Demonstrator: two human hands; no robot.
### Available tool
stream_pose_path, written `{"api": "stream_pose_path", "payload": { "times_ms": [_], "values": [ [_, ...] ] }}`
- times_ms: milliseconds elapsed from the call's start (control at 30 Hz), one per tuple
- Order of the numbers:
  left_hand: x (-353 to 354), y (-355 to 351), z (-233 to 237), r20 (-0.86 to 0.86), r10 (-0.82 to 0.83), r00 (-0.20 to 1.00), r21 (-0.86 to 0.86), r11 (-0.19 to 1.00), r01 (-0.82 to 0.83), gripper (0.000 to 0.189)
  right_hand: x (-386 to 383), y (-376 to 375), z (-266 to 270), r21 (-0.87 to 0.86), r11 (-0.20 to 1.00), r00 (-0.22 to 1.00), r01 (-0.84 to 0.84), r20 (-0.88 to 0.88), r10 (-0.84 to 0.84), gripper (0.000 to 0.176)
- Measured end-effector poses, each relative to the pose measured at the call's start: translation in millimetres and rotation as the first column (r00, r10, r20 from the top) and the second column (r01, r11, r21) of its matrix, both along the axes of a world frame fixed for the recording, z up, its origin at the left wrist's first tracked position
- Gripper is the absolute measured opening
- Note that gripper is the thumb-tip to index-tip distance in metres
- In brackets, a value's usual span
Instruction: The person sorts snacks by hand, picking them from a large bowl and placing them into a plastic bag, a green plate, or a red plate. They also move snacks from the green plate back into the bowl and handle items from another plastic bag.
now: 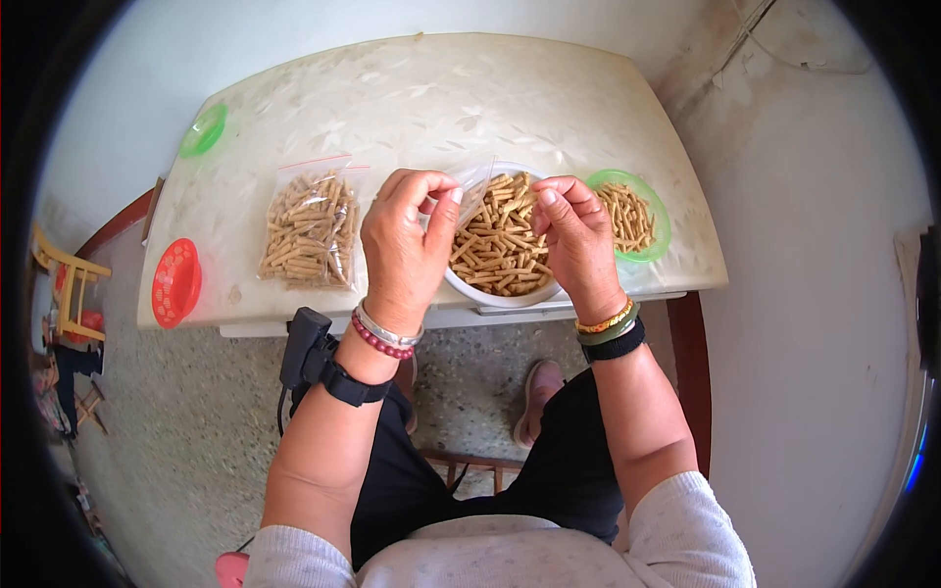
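My left hand (pixel 407 240) pinches a clear plastic bag (pixel 477 188) between thumb and forefinger. Part of the bag overlaps the near-left rim of a white bowl (pixel 477 296) heaped with short tan sticks (pixel 505 240). Above the bowl's right side, my right hand (pixel 580 240) is closed with thumb against forefinger. Whatever it grips there is too small or too clear to make out. To the left of my left hand lies a clear zip bag (pixel 309 230) filled with the same sticks. A green bowl (pixel 662 220) just right of my right hand also holds sticks.
A red plastic basket (pixel 176 284) sits at the left edge of the pale patterned table (pixel 421 98), and a green one (pixel 204 130) stands farther back. A white wall (pixel 794 294) closes off the right side. On the floor at left is a wooden chair (pixel 74 284).
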State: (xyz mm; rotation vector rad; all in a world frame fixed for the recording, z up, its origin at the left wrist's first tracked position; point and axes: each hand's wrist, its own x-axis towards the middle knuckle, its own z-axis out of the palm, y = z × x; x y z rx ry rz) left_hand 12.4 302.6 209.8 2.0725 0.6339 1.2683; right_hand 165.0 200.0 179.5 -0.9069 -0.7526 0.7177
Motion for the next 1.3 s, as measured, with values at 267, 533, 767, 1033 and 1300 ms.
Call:
{"api": "stream_pose_path", "payload": {
  "times_ms": [267, 533, 767, 1033, 1300],
  "values": [
    [3.8, 12.9, -20.4, -0.196, 0.007, 0.981, 0.143, 0.989, 0.021, 0.023, -0.2, 4.4, -3.7, -0.029, 0.995, 0.995, 0.097, -0.028, -0.097, 0.009],
    [4.4, 22.1, -14.9, -0.325, 0.082, 0.942, 0.105, 0.993, -0.051, 0.013, -7.9, 7.4, -2.6, 0.002, 0.996, 0.99, 0.088, 0.111, -0.087, 0.013],
    [2.4, 44.5, -30.1, -0.265, 0.147, 0.953, 0.111, 0.986, -0.121, 0.013, -11.2, 6.1, -3.8, -0.048, 0.993, 0.971, 0.111, 0.219, -0.098, 0.017],
    [-6.3, 48.3, -17.6, 0.078, -0.235, 0.969, -0.723, 0.656, 0.217, 0.014, -12.9, 9.2, -0.8, 0.018, 0.995, 0.984, 0.099, 0.147, -0.1, 0.014],
    [1.7, 39.2, -11.9, -0.002, -0.188, 0.982, -0.656, 0.741, 0.141, 0.012, -30.2, 40.8, 9.9, 0.03, 0.951, 0.732, 0.308, 0.631, -0.257, 0.015]
  ]
}}
